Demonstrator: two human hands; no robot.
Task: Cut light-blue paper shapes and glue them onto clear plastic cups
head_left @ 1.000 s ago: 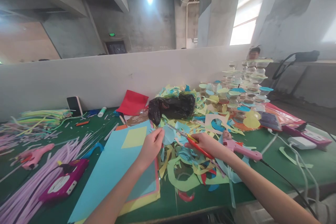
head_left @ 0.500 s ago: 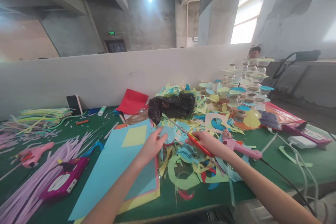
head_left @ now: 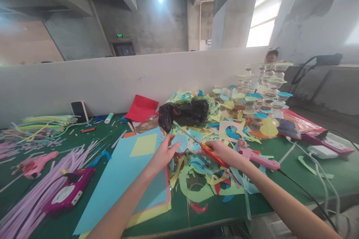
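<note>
My left hand [head_left: 166, 152] pinches a light blue paper disc [head_left: 180, 142] between thumb and fingers, above the heap of paper offcuts. My right hand [head_left: 217, 152] is closed round the red and yellow handles of a pair of scissors [head_left: 206, 147]. Their blades point up and to the left, past the right side of the disc; whether they touch it I cannot tell. Below both hands lie curled green, blue and yellow paper scraps [head_left: 196, 183]. Under my left forearm rests a stack of coloured sheets [head_left: 117, 183], blue on top, with a small yellow sheet [head_left: 144, 145] on it.
Behind the hands sits a black plastic bag [head_left: 183, 114]. A pink glue gun [head_left: 259, 158] lies by my right wrist, its cable running off the table. Stacked clear cups with paper discs [head_left: 258, 97] stand back right. Lilac sticks [head_left: 61, 168] and a purple device [head_left: 68, 190] lie left.
The light blue disc has turned slightly in my left hand and shows more of its face. My right hand and the scissors have hardly moved.
</note>
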